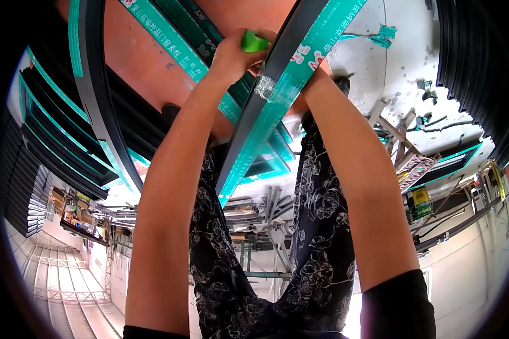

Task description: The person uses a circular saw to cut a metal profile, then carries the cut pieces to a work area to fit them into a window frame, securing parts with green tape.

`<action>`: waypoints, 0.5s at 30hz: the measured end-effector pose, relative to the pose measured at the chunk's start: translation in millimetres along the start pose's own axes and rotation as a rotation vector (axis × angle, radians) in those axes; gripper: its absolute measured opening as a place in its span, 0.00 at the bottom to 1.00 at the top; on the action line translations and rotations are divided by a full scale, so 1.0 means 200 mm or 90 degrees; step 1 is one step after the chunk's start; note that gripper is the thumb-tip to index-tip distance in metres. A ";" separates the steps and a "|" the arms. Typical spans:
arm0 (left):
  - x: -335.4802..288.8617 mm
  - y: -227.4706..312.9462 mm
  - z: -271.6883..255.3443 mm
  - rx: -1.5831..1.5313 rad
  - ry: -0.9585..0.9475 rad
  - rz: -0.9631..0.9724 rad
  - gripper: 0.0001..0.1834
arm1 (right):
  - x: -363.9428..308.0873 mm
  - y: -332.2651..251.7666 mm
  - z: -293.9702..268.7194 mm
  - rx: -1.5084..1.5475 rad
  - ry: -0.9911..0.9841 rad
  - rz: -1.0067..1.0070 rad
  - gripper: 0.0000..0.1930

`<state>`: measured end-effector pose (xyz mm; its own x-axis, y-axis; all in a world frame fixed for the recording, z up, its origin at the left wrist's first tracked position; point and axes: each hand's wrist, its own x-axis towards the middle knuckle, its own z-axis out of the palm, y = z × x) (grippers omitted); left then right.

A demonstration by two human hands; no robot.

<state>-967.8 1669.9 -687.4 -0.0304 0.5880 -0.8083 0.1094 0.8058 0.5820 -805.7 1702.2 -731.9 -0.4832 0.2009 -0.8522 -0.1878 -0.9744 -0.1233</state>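
My left hand [234, 59] is closed around a small bright green object [255, 41] whose kind I cannot make out. It is right at the edge of a long dark profile bar [283, 85] covered with teal printed protective film. The bar slants from the top right down between my legs, with a patch of clear shiny tape [264, 87] on it. My right hand [318, 78] reaches behind the bar from the right. Only the wrist side shows there; its fingers are mostly hidden.
Beneath lies a reddish-orange surface [136, 68] with more film-covered bars [169, 42] across it. A curved-looking dark bar [90, 85] stands at left. Torn teal film [384, 37] and scraps litter the pale floor at right. Wooden pieces [398, 135] and a yellow-green can [420, 202] are lower right.
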 end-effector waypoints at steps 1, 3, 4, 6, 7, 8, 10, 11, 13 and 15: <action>-0.07 0.13 0.01 0.149 0.029 0.004 0.24 | -0.04 -0.01 0.00 -0.012 0.034 0.011 0.16; -0.20 0.17 -0.06 0.055 0.075 0.004 0.23 | -0.21 -0.01 0.00 -0.034 0.167 0.062 0.17; -0.26 0.18 -0.06 -0.044 0.109 0.003 0.22 | -0.31 0.00 -0.07 -0.048 0.224 0.089 0.17; -0.49 0.22 -0.05 0.091 0.051 0.038 0.21 | -0.49 0.06 -0.29 -0.078 0.192 0.143 0.20; -0.60 0.23 -0.03 0.186 0.062 0.120 0.22 | -0.60 0.05 -0.24 -0.099 0.137 0.231 0.23; -0.68 0.24 0.03 0.278 0.068 0.204 0.23 | -0.75 0.00 -0.14 -0.123 0.086 0.316 0.27; -0.73 0.26 0.16 0.351 0.161 0.173 0.26 | -0.92 0.00 0.17 0.004 0.081 0.324 0.30; -0.72 0.29 0.23 0.344 0.171 0.149 0.27 | -0.94 0.03 0.21 0.091 0.046 0.285 0.34; -0.73 0.33 0.30 0.338 0.187 0.147 0.28 | -0.90 0.09 0.26 0.233 0.045 0.180 0.28; -0.74 0.30 0.30 0.327 0.187 0.168 0.32 | -0.89 0.12 0.24 0.232 0.059 0.117 0.25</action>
<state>-896.4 1627.7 -538.5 -0.1993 0.8156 -0.5431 0.6102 0.5370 0.5825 -765.7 1647.9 -558.1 -0.4604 0.0009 -0.8877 -0.4041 -0.8906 0.2087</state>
